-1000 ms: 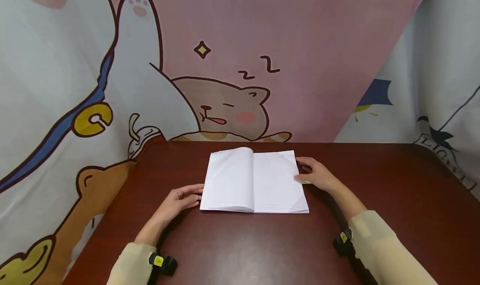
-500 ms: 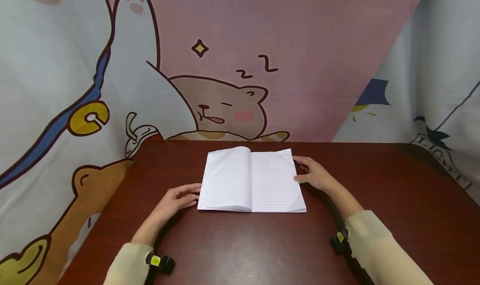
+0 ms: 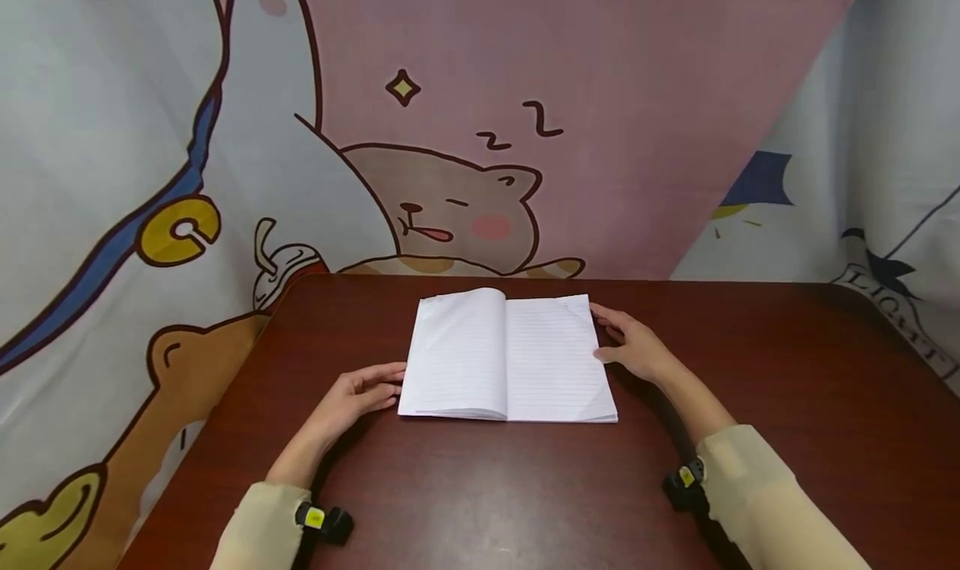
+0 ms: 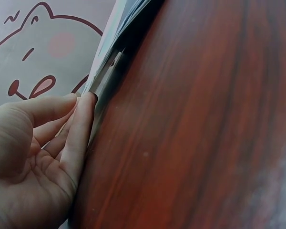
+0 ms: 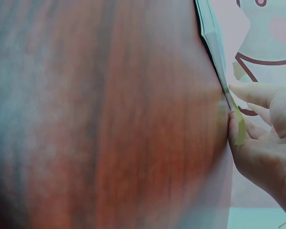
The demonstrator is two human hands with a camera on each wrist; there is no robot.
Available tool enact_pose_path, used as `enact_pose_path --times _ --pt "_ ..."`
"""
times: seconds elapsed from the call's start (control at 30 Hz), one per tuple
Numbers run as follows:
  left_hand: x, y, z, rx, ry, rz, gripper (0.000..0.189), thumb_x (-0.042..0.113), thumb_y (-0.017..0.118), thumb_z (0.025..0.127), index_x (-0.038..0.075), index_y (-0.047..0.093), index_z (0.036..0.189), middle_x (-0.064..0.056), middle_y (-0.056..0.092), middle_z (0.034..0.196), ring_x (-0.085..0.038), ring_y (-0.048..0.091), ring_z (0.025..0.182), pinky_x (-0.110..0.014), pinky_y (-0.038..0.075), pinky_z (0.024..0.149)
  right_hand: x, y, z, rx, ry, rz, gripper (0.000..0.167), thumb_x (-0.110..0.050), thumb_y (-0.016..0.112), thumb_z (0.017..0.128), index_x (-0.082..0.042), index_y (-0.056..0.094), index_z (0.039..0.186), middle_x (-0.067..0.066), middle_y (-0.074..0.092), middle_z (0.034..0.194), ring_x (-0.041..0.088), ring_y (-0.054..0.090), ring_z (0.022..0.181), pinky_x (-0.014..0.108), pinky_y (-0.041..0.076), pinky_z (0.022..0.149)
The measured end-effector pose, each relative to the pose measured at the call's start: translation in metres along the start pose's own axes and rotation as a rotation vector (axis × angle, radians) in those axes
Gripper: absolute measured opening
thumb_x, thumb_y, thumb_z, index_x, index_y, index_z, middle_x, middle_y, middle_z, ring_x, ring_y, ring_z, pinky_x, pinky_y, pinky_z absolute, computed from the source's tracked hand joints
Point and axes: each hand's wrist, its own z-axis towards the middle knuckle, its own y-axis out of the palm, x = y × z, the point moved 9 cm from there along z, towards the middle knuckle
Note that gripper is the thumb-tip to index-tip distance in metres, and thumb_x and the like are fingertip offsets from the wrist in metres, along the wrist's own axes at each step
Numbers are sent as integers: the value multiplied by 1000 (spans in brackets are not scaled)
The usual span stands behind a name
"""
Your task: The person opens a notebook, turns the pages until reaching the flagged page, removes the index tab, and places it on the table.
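An open notebook [image 3: 555, 362] with blank ruled pages lies on the dark reddish-brown table, its left-hand pages bulging up near the spine. My left hand [image 3: 362, 397] pinches the notebook's left edge between thumb and fingers, as the left wrist view shows close up. At the opposite edge my right hand [image 3: 636, 349] grips the notebook, thumb at the page edge and fingers at the side. A thin yellow-green strip [image 5: 240, 126] hangs from the notebook's edge beside the right fingers in the right wrist view. What the strip is, I cannot tell.
The wooden table [image 3: 450, 487] reaches from the near side to the cloth backdrop [image 3: 637, 137] with its cartoon animals. Dark wrist cameras [image 3: 330, 523] sit at both cream sleeves.
The notebook and both hands keep nearly the same places, with the head view shifting slightly. The yellowish strip that showed by the right thumb a second ago is now hidden in that view.
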Motion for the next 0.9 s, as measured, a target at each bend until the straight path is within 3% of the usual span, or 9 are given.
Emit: enact_pose_path --times 0.43,0.9 --pt "2 -1 1 -6 13 1 45 9 59 99 -4 51 141 -30 56 138 -3 66 103 -20 56 89 -2 0 1 2 2 -24 69 3 69 88 14 35 147 33 29 154 50 33 142 55 34 115" --pt "2 -1 1 -3 -6 -5 45 9 60 99 -3 52 141 -29 55 138 -3 66 103 -20 56 88 4 0 0 -11 17 -74 71 -1 68 91 7 31 152 31 29 155 50 35 141 55 36 114"
